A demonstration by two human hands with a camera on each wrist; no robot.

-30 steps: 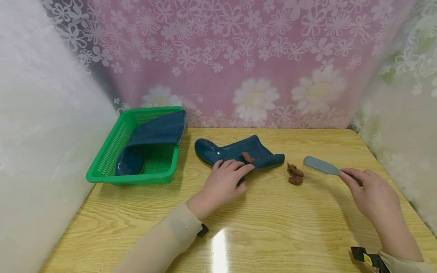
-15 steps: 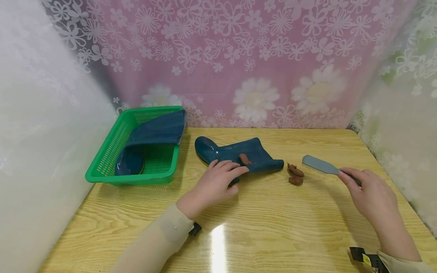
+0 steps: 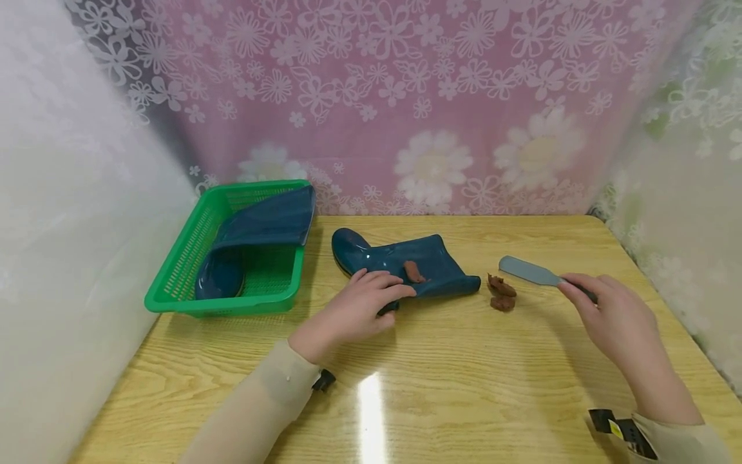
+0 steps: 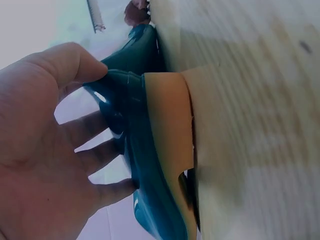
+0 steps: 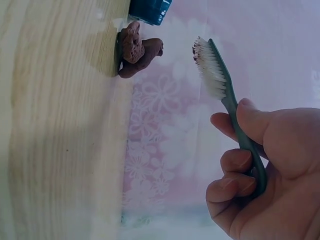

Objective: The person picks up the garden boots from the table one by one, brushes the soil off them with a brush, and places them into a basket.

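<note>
One boot (image 3: 400,253) lies on woodgrain (image 3: 464,367), flowered cloth (image 3: 371,116) behind.

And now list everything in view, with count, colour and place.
Table: 1, pale wood-grain, beneath everything
Basket: 1, green, on the table, at left
Basket boot: 1, dark blue, inside the basket
Table boot: 1, dark blue-green with tan sole, lying on its side
Boot lump: 1, brown, on the table boot's shaft
Table lumps: at least 2, brown, past the table boot's open end
Brush: 1, grey-green with whitish bristles, above the table
Backdrop: 1, pink with pale flowers, behind
Side hangings: 2, whitish, left and right
Sleeves: 2, beige, forearms
Left grip: 1, bare, on the table boot
Right grip: 1, bare, holding the brush
</note>
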